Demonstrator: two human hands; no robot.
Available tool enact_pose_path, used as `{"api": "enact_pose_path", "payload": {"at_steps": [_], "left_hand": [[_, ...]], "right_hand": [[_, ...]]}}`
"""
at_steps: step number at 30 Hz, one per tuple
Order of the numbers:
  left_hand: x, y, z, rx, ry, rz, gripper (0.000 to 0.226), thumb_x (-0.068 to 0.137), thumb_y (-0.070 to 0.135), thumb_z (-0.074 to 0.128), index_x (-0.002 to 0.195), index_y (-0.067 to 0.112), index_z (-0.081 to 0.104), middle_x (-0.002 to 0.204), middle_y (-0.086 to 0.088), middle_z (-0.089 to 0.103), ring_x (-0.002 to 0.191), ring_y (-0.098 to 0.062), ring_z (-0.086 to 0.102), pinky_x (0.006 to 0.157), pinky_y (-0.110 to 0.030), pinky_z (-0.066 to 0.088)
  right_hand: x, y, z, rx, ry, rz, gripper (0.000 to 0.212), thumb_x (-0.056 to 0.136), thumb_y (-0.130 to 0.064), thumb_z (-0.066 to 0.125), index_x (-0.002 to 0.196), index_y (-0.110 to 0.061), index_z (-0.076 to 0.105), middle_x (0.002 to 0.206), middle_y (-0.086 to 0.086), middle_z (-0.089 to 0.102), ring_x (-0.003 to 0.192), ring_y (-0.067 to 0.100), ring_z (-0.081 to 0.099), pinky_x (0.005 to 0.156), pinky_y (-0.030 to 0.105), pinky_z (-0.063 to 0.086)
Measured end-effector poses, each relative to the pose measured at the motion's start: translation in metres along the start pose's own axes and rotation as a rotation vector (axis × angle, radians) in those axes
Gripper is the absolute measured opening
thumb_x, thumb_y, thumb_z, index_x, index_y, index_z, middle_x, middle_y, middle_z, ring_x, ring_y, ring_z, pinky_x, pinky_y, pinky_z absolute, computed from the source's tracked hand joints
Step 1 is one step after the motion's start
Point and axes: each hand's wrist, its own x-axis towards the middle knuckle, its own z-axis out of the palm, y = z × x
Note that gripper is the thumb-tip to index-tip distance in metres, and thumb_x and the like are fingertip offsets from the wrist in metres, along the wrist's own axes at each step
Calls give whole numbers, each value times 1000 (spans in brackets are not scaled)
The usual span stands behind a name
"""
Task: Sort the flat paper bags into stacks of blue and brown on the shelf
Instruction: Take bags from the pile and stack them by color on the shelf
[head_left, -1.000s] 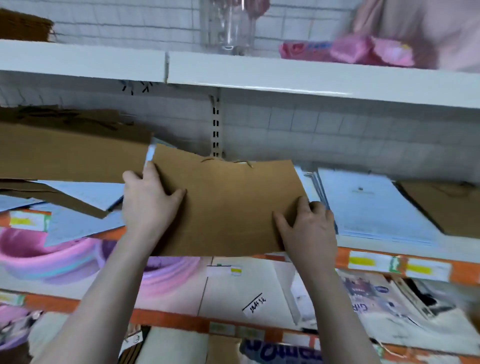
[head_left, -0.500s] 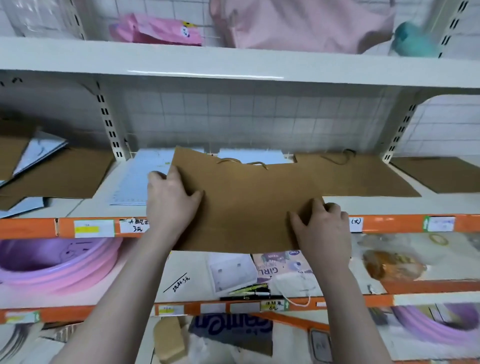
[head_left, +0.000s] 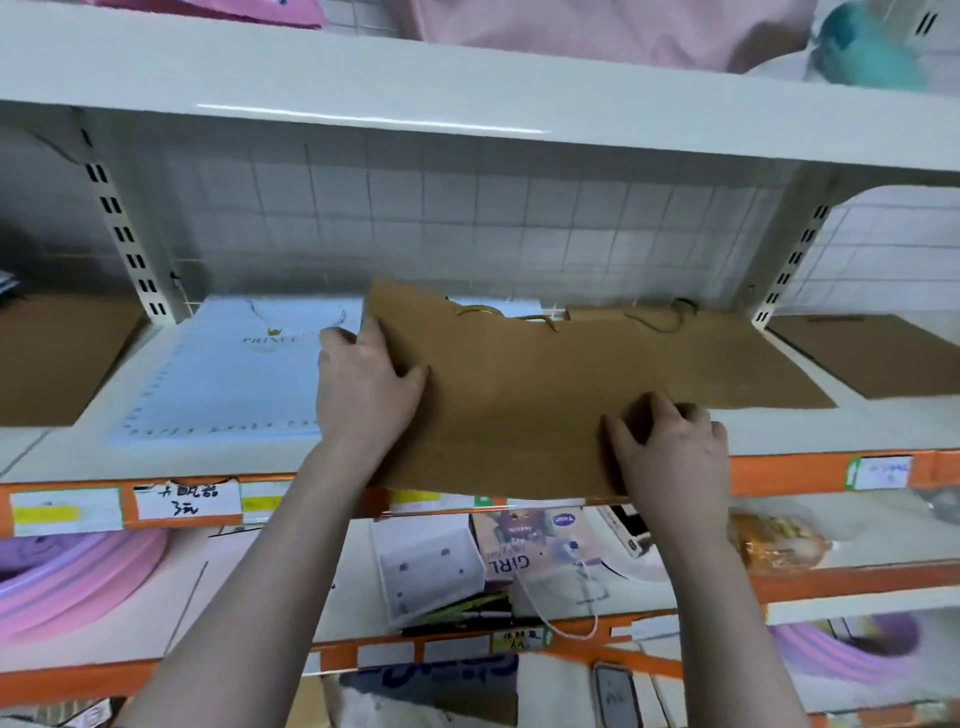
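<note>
Head view, one frame. White metal shelf board (head_left: 857, 431) with an orange front rail carrying white and yellow price labels, some handwritten. Back of the bay: white wire grid panel (head_left: 441, 228) between slotted white uprights. Another white shelf board (head_left: 363, 78) runs overhead, with pink and teal items on it, blurred.

Flat brown paper bag with twisted cord handles (head_left: 509, 405) is held level over the shelf front, its near edge overhanging the rail. Left hand (head_left: 363, 395) grips the bag's left edge, thumb on top, fingers wrapped around the far side. Right hand (head_left: 670, 452) grips the near right corner, thumb on top and the other fingers curled over the edge.

Lying on the shelf:
- stack of flat light blue paper bags with a gold crown print (head_left: 234, 374), left of the held bag and partly under it;
- flat brown paper bag on the shelf (head_left: 727, 364), right of centre, partly covered by the held bag; cannot tell whether the two touch;
- further flat brown bags in the neighbouring bays, far left (head_left: 57, 358) and far right (head_left: 872, 353).

Lower shelf: pink plastic basins (head_left: 78, 582), a white box, and printed packaging reading "GIRL".
</note>
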Motion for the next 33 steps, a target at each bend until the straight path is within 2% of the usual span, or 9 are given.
{"api": "enact_pose_path", "payload": {"at_steps": [5, 11, 16, 20, 23, 33], "left_hand": [[11, 35, 34, 17, -46, 38, 57, 84, 36, 65, 127, 4, 45, 125, -22, 37, 113, -41, 44, 93, -43, 40], [12, 107, 94, 12, -62, 63, 54, 84, 36, 64, 125, 5, 46, 124, -22, 37, 114, -41, 43, 91, -44, 40], [-1, 174, 156, -33, -61, -5, 53, 85, 34, 63, 127, 5, 46, 124, -22, 38, 113, -40, 43, 92, -42, 38], [-10, 208, 196, -14, -80, -50, 54, 86, 35, 63, 128, 5, 47, 124, -23, 40, 112, -41, 45, 92, -41, 39], [-11, 214, 206, 16, -92, -79, 52, 87, 36, 61, 128, 7, 48, 128, -23, 41, 112, -40, 48, 92, -40, 41], [-3, 221, 232, 105, -86, -131, 49, 86, 32, 61, 129, 9, 53, 127, -21, 49, 118, -38, 45, 99, -41, 37]], "right_hand": [[24, 35, 2, -5, 1, 53, 43, 93, -43, 49, 115, -7, 56, 113, 20, 53, 106, 36, 45, 91, 39, 34], [85, 105, -4, 0, -1, 72, 43, 92, -45, 47, 116, -10, 55, 116, 18, 53, 107, 35, 44, 92, 38, 34], [143, 175, -16, -20, -19, 23, 39, 93, -43, 46, 112, -9, 56, 116, 15, 52, 109, 33, 44, 90, 37, 36], [180, 218, -18, -22, -100, 1, 37, 94, -41, 44, 110, -9, 55, 116, 14, 51, 108, 32, 44, 90, 37, 37], [191, 227, -13, -61, -140, -34, 37, 95, -40, 41, 110, -9, 54, 118, 16, 52, 108, 32, 45, 96, 38, 37], [222, 240, 5, -87, -201, -111, 42, 96, -42, 39, 117, -8, 51, 122, 15, 51, 111, 28, 46, 98, 35, 35]]}}
